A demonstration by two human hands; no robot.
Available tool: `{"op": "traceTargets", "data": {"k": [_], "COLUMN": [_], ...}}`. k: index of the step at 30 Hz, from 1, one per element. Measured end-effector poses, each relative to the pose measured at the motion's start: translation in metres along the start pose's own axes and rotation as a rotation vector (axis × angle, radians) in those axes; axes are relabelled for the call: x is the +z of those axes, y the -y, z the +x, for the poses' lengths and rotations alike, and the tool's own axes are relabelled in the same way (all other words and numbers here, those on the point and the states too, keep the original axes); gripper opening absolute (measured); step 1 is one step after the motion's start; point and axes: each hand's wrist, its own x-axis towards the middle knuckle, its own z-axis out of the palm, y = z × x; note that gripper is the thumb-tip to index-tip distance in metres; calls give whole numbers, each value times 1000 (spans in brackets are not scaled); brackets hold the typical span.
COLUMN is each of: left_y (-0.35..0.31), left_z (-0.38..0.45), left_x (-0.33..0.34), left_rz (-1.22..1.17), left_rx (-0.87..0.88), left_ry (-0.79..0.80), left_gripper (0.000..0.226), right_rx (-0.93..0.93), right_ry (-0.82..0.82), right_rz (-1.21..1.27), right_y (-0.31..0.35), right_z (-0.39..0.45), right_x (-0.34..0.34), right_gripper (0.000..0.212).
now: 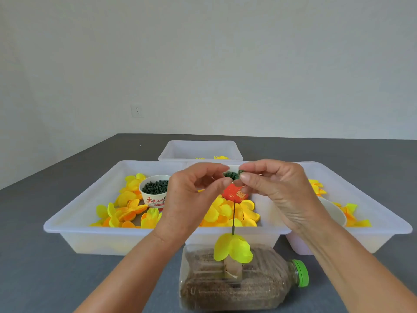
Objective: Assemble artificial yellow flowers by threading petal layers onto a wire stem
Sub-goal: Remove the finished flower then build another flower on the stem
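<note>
Nearest me, a sand-filled bottle [225, 288] with a green cap [301, 272] lies on its side on the bench [45, 279], below my fingers. From it a thin green wire stem [234, 216] stands upright, with a yellow petal layer [233, 247] threaded low on it. Just above the stem's tip, my left hand [187, 199] and right hand [277, 195] meet, thumbs and forefingers pinched close; my right fingers [244, 176] pinch a small dark green piece [241, 171]. Whether my left fingers hold anything, I cannot tell. Behind my fingers, white trays [74, 213] hold loose yellow petals [126, 208] and a cup of green pieces [155, 191].
</note>
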Motion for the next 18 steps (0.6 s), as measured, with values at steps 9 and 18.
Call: {"op": "traceTargets", "data": {"k": [9, 18], "left_y": [16, 24], "left_z": [-48, -48], "left_x": [4, 13], "left_rz": [-62, -156], "left_rx": [-173, -194], "left_ry": [57, 66], "left_gripper": [19, 8], "right_rx": [-33, -31], "right_ry": [85, 94], "right_rz": [-43, -105], "right_y": [-1, -11], "right_z": [-23, -27], "right_x": [-5, 9], "right_gripper": [28, 19]}}
